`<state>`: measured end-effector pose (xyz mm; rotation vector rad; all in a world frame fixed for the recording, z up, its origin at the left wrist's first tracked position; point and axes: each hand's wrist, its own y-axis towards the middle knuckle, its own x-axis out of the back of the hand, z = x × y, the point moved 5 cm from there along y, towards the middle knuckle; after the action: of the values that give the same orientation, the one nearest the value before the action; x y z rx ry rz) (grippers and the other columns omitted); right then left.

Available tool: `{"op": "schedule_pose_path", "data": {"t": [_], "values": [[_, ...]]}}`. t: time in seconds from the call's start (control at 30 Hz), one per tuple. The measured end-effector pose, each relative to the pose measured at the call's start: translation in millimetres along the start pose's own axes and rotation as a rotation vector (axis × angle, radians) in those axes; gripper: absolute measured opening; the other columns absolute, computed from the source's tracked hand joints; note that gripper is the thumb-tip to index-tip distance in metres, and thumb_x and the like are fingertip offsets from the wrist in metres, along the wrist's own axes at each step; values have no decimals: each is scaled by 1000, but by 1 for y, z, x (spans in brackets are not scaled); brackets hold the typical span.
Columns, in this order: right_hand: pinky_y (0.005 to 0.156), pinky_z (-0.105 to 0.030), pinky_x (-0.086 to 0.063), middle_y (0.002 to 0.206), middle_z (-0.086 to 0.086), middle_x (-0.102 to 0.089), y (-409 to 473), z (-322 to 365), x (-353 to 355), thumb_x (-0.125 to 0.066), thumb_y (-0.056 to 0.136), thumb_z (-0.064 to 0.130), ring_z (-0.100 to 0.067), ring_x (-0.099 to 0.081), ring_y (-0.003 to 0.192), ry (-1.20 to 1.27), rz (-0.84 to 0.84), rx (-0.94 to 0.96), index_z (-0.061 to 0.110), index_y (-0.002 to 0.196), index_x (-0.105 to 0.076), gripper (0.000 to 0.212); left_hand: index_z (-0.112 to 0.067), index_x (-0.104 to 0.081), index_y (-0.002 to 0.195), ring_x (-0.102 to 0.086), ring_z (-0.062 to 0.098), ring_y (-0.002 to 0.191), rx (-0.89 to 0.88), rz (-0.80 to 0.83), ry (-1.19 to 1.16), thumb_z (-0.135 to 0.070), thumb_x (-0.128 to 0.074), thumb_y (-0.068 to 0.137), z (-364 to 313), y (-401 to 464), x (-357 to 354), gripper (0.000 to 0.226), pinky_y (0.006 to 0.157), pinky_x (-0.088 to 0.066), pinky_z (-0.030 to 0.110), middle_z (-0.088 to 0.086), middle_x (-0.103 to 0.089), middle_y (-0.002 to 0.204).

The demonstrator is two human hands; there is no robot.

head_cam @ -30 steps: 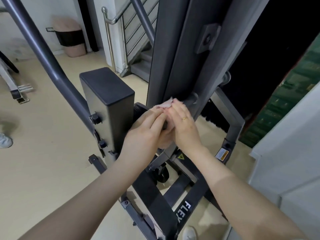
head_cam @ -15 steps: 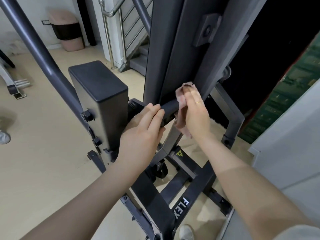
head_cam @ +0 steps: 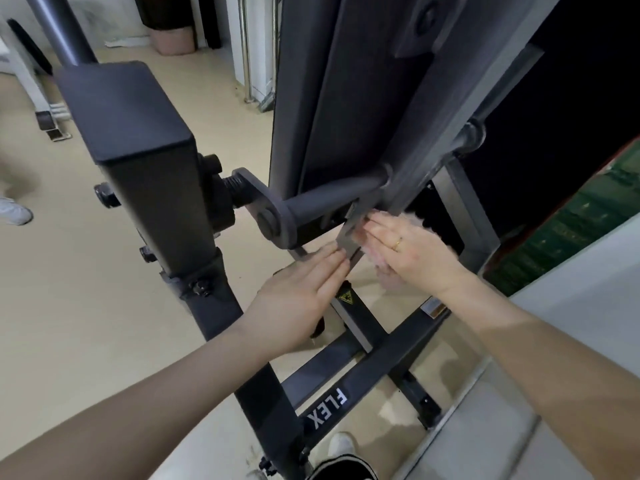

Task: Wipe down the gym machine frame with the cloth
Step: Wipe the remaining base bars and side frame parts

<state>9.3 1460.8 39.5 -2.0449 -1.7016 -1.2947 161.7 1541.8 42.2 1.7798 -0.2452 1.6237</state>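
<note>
The dark grey gym machine frame [head_cam: 349,109] fills the middle, with a horizontal round bar [head_cam: 329,202] and a slanted flat strut [head_cam: 348,237] just below it. My right hand [head_cam: 412,254] presses a pale pink cloth [head_cam: 414,220] against the strut's right side; the cloth shows blurred above and below the fingers, mostly hidden by the hand. My left hand [head_cam: 298,299] lies with straight fingers against the strut's left side, lower down. A black padded block [head_cam: 138,133] on a post stands to the left.
The frame's base bars carry a FLEX label [head_cam: 327,410] near my shoe [head_cam: 341,445]. A white wall [head_cam: 571,341] closes the right side. Beige floor [head_cam: 86,306] spreads left, with another person's white shoe [head_cam: 14,211], a pink bin [head_cam: 173,36] and a stair rail behind.
My left hand has let go of the round bar and dropped to the strut. My right hand has carried the cloth down from the upright to the strut. The view has moved closer.
</note>
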Motion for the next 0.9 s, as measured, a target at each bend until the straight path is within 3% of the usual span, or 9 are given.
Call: {"op": "schedule_pose_path", "data": {"t": [0.1,0.2,0.37,0.5,0.6,0.67,0.73,0.83,0.9], "values": [[117,-42,-14,139,-19,-49,-2,10,-49,-44,90,22,-32,-39,135,-262,311,51,-4,140,-38,57,-5,-20,147,-39,27,135,175,182,-69,-5,-56,83,10,5,-18,73,89,-50,33,12,-27,153],[117,-44,2,155,-13,-26,-13,31,-80,-40,93,24,-30,-20,144,-372,543,121,1,148,-8,68,1,-47,134,-47,29,128,213,172,-97,-2,-71,71,10,13,-18,69,75,-55,30,13,-51,138],[104,-51,28,152,-12,-33,-22,42,-90,-39,97,33,-30,-15,145,-449,625,203,-9,140,-3,70,-14,-14,151,3,12,146,339,214,-143,-13,-39,95,18,7,-29,61,111,-25,26,-2,-8,159],[120,-39,0,128,-16,-58,-22,8,-62,-45,89,9,-30,-24,139,-167,210,-98,-1,119,-61,35,-12,-25,148,-10,16,146,364,186,-192,-8,-42,93,21,6,-28,57,113,-20,28,2,-18,157],[119,-41,-1,124,-9,-63,-17,24,-72,-69,78,20,-25,-42,132,-174,404,77,2,116,-64,43,-14,-27,147,-19,17,143,387,168,-244,-8,-42,93,17,10,-32,57,108,-31,31,-1,-18,156],[113,-42,9,145,-8,-45,-21,45,-89,-58,89,26,-25,-32,140,-138,637,199,4,140,-43,57,-15,-27,147,-28,20,139,393,151,-258,-8,-44,91,15,16,-33,59,100,-40,33,-1,-19,156],[113,-40,4,150,-6,-38,-19,48,-81,-52,92,25,-24,-31,141,-83,546,201,8,144,-37,57,-14,-29,146,-39,26,132,401,129,-286,-6,-48,88,14,24,-34,62,91,-45,35,4,-25,154],[105,-41,-42,125,-6,-63,-41,28,-52,-66,82,8,-24,-58,118,384,204,-163,10,120,-64,38,-11,-35,144,-48,29,123,413,88,-325,-3,-52,86,14,35,-38,61,83,-44,29,8,-31,152],[84,-34,-53,115,-2,-65,-68,3,-45,-65,83,6,-22,-64,103,703,280,-613,18,118,-63,36,-12,-33,145,-40,27,132,414,51,-366,-1,-49,86,12,44,-43,61,89,-42,28,6,-28,154]]}}
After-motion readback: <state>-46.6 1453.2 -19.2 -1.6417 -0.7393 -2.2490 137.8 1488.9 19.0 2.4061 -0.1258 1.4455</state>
